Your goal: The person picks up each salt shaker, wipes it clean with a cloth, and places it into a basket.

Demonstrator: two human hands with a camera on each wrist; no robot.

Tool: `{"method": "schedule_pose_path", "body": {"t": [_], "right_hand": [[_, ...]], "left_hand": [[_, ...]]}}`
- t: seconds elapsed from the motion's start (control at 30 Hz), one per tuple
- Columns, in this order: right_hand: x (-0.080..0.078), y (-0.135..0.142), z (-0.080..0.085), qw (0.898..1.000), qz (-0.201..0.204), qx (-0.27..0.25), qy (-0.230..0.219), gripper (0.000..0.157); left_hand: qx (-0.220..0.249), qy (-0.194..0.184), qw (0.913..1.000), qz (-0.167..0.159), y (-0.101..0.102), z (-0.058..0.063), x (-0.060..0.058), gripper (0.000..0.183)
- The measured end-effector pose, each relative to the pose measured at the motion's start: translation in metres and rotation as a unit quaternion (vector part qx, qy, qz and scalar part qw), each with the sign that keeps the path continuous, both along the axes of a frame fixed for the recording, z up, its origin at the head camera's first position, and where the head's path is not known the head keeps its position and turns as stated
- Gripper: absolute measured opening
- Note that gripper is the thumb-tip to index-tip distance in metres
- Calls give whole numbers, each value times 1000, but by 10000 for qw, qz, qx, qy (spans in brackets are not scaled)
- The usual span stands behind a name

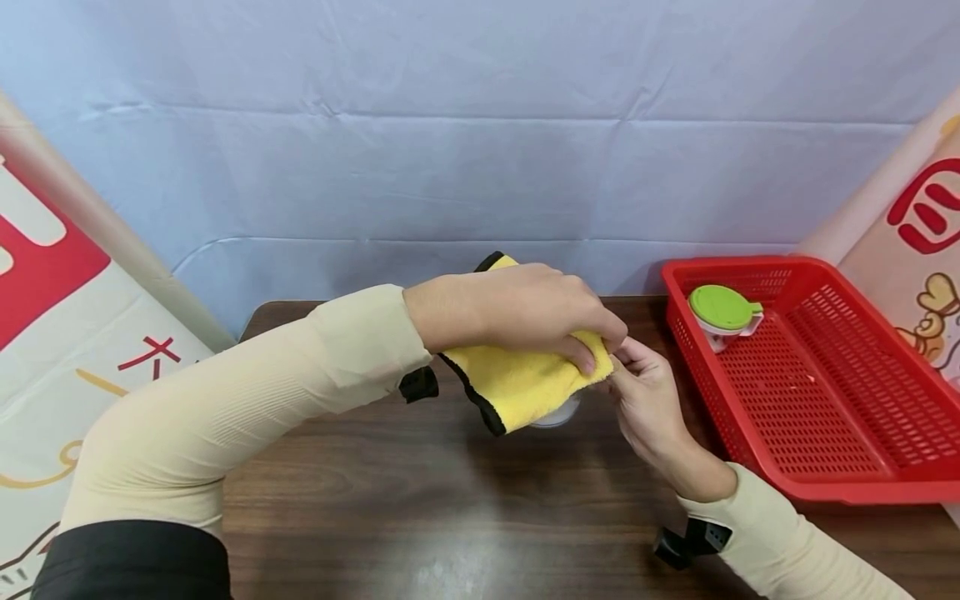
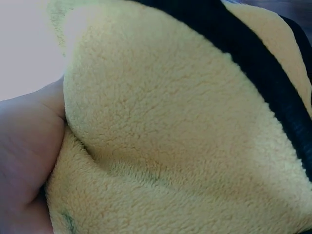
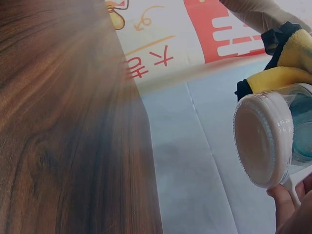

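My left hand (image 1: 525, 308) grips a yellow cloth (image 1: 517, 383) with black edging, thumb on the near side. Fluffy cloth (image 2: 161, 107) fills most of the left wrist view beside the palm. Under it is a clear jar (image 1: 558, 414), mostly covered in the head view. From the right wrist, the jar (image 3: 263, 139) shows tilted, its round base turned toward that camera and the cloth (image 3: 280, 78) against its side. Fingers of my right hand (image 1: 651, 404) hold the jar by its white handle (image 3: 295, 187), to the right of my left hand.
A red plastic basket (image 1: 750, 450) stands on the right of the dark wooden table (image 1: 360, 500). Inside its far left corner sits a similar jar with a green lid (image 1: 723, 307). Pale blue sheeting (image 1: 450, 167) hangs behind; printed panels flank both sides.
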State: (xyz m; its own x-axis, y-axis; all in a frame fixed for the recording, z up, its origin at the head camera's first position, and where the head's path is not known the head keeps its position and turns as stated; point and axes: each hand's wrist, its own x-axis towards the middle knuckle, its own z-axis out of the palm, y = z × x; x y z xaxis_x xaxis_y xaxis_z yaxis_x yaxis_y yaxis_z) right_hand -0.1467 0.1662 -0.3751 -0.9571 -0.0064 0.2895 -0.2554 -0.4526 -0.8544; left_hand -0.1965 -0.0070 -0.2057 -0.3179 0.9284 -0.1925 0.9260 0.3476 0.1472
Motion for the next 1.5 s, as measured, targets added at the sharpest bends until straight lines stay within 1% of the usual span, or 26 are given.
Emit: {"method": "schedule_pose_path", "body": {"t": [0.23, 0.47, 0.6, 0.9, 1.17, 1.5], "right_hand": [[0, 1, -1, 9999, 84, -74, -10, 25], [1, 1, 1, 9995, -88, 191, -223, 22], [2, 1, 3, 9987, -161, 309, -366, 22], [5, 2, 5, 9975, -214, 462, -485, 22], [5, 2, 4, 9979, -197, 424, -449, 22], [5, 2, 4, 9980, -176, 480, -378, 24]], "left_hand": [[-44, 111, 9999, 54, 0, -2, -4, 21], [-111, 313, 9994, 125, 1, -4, -11, 17], [-85, 456, 9989, 57, -1, -5, -14, 17], [-44, 463, 9988, 125, -3, -7, -24, 17], [-37, 572, 9980, 259, -7, -10, -34, 18], [119, 678, 9972, 299, -12, -12, -44, 19]]}}
